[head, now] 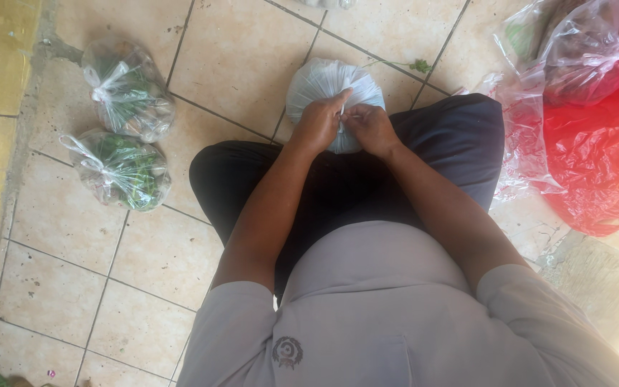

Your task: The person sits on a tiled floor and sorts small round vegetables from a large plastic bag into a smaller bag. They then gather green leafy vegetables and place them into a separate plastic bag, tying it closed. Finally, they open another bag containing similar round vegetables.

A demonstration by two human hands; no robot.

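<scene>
I look down at my lap while sitting on a tiled floor. A white plastic bag [324,82], bulging and round, rests between my knees. My left hand [319,122] and my right hand [369,127] meet at the bag's near side, and both pinch its twisted neck between the fingertips. The bag's contents are hidden by the cloudy plastic. My dark trousers spread under both forearms.
Two tied clear bags of green vegetables [127,89] [118,169] lie on the tiles at the left. A red plastic bag [600,158] and clear bags [585,43] sit at the right. A yellow ledge [8,50] runs along the left edge.
</scene>
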